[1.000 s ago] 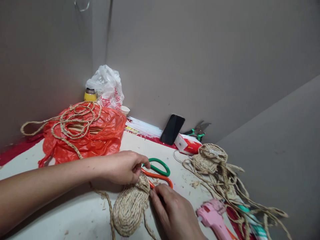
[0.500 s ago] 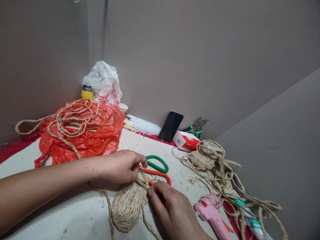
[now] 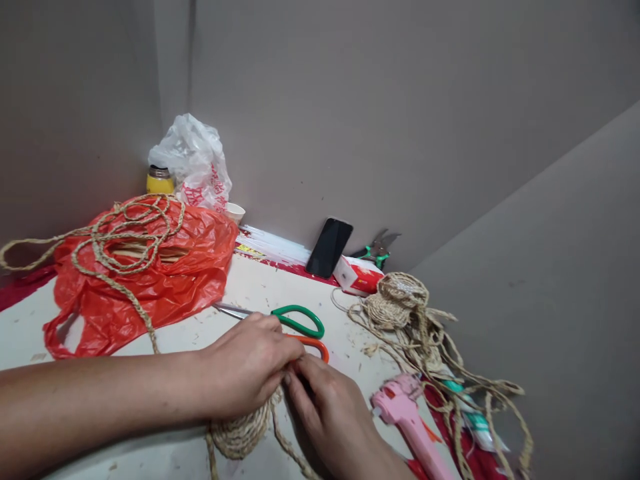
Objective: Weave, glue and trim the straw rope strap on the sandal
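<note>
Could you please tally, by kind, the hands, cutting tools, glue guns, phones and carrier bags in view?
Hands: 2 (left hand, right hand)
Cutting tools: 2 (scissors, green-handled cutters)
Glue guns: 1 (pink glue gun)
Phones: 1 (black phone)
Carrier bags: 2 (red bag, whitish bag)
Total: 8

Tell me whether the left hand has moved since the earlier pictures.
Yes. Judged against the black phone, the left hand has moved nearer the wearer, lower in the view.
</note>
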The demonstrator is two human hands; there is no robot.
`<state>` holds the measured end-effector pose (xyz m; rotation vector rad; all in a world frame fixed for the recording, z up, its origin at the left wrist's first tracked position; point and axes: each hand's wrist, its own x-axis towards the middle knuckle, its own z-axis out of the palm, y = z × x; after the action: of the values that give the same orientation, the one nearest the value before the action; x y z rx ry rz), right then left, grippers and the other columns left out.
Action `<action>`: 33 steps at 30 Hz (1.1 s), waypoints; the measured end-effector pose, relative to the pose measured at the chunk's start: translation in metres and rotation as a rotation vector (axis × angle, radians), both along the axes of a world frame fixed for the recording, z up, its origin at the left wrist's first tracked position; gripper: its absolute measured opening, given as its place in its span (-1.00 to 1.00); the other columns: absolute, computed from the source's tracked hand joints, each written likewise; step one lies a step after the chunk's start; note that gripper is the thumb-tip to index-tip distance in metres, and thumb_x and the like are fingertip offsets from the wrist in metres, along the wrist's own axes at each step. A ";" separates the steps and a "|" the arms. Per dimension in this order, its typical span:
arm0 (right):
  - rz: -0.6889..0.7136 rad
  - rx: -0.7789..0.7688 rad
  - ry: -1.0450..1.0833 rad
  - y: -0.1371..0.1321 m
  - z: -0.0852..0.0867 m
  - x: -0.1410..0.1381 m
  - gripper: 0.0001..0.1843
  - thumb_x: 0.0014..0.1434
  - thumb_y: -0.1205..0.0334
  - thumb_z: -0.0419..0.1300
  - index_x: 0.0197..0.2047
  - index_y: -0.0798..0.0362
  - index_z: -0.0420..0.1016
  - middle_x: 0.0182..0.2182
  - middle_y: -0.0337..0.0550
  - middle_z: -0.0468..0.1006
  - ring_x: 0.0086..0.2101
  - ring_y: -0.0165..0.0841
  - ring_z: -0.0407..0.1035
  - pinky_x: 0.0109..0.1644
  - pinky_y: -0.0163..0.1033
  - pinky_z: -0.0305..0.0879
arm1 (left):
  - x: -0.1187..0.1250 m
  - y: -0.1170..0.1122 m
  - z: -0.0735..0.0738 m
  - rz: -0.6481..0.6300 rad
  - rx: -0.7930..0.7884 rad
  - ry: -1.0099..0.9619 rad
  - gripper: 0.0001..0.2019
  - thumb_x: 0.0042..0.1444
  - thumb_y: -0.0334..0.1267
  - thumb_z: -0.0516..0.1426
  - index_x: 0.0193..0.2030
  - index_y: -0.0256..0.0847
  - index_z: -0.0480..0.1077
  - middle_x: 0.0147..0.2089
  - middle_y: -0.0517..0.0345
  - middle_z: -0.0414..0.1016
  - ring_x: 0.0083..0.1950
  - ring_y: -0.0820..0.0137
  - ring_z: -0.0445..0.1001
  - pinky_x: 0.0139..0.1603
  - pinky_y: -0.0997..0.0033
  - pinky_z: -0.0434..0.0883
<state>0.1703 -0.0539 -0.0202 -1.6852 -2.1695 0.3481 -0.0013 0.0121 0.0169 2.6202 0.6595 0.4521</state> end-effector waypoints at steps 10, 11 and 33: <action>0.032 0.053 -0.009 -0.002 0.003 0.002 -0.71 0.32 0.21 -0.05 -0.39 0.05 0.38 -0.46 -0.13 0.49 -0.44 -0.31 0.35 -0.36 -0.27 0.17 | -0.001 0.002 -0.010 0.065 -0.242 -0.129 -0.47 0.01 -0.49 0.04 0.18 -0.20 0.20 -0.20 0.09 0.50 -0.10 0.26 0.41 -0.04 0.27 0.31; 0.035 0.054 -0.001 -0.002 0.004 0.001 -0.70 0.32 0.21 -0.05 -0.39 0.05 0.38 -0.46 -0.13 0.49 -0.44 -0.31 0.35 -0.36 -0.27 0.17 | 0.000 0.002 -0.010 0.068 -0.273 -0.139 -0.45 0.01 -0.49 0.04 0.19 -0.18 0.18 -0.22 0.12 0.50 -0.11 0.27 0.42 -0.05 0.28 0.31; 0.064 -0.116 -0.489 0.070 0.041 0.012 -0.62 -0.03 0.50 0.09 -0.12 0.13 0.49 -0.26 0.00 0.57 -0.29 -0.25 0.45 -0.26 -0.27 0.21 | 0.000 0.004 -0.022 0.192 -0.485 -0.323 -0.44 -0.03 -0.49 0.08 0.17 -0.14 0.20 -0.36 0.25 0.53 -0.19 0.34 0.47 -0.02 0.33 0.30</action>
<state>0.1826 0.0163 0.0211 -1.9251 -2.5956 0.0807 -0.0011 0.0162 -0.0047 1.9846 0.7967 0.6607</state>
